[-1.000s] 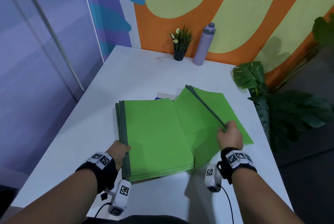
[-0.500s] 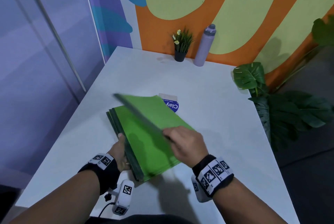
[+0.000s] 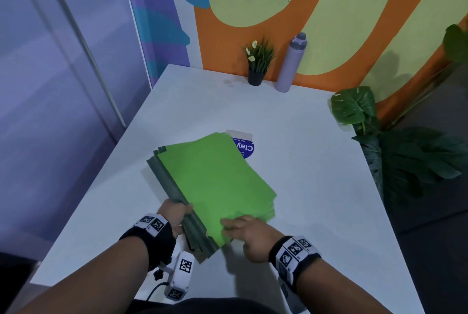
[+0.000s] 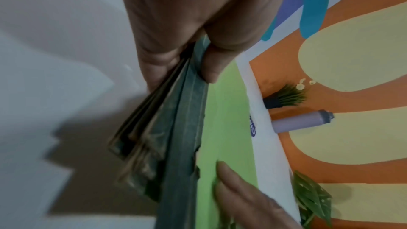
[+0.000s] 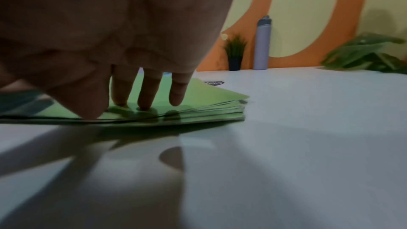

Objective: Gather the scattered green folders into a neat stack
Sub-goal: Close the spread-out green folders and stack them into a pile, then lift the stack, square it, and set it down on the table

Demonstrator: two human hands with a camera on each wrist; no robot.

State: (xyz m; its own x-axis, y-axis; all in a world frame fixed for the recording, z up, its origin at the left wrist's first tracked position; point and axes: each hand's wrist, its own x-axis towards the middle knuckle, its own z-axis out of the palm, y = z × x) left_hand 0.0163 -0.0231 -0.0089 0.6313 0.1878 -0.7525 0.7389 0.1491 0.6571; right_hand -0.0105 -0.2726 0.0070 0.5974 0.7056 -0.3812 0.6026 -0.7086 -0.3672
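**Green folders piled on a white surface, both hands on them**

Green card covers with dark grey-green spines make up the pile of folders (image 3: 215, 176), which lies at an angle on the white surface (image 3: 316, 187), near its front edge. The spines fan out a little on the left side, so the pile is not yet square; how many folders it holds cannot be counted, since the edges overlap and blur.

At the left, the left hand (image 3: 174, 213) pinches the bundle of spines, thumb on top and fingers under, as the left wrist view shows plainly. To its right, the right hand (image 3: 249, 235) rests with straight, slightly spread fingers (image 5: 146, 93) pressing down on the top cover near its front corner. Each wrist wears a black band with printed square markers.

Behind the pile, partly hidden under its far corner, lies one blue and white card (image 3: 244, 145). Further back, against the wall, stand one small potted plant (image 3: 258, 65) with yellow flowers and, just to its right, one lilac bottle (image 3: 291, 62). A large leafy plant (image 3: 395, 141) stands off the right edge of the surface.

The wall behind is painted orange and pale yellow-green, with blue and purple shapes toward the left, and a greyish-purple panel lies further left.
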